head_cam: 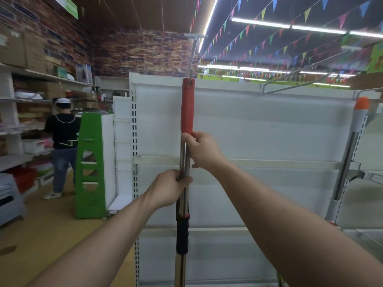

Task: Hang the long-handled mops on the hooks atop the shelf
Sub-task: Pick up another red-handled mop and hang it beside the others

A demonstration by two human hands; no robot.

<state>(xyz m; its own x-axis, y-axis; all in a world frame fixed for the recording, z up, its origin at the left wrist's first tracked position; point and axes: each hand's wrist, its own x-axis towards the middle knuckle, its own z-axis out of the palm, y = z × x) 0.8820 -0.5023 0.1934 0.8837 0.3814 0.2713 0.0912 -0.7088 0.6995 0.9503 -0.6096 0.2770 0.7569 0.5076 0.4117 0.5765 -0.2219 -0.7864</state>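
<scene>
Here left hand (pixel 170 188) and right hand (pixel 202 150) hold the mop (pixel 187 106) upright.

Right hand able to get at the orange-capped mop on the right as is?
Likely not yet: right hand grips the held mop's pole. Nothing blocks the way to the orange-capped mop.

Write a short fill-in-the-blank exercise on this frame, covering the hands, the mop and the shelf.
1. The right hand grips the mop handle just below its ____ sleeve.
2. The left hand holds the metal shaft above a ____ collar.
3. A second mop, at the right end of the white shelf, has an ____ tip.

Missing words: red; black; orange.
</scene>
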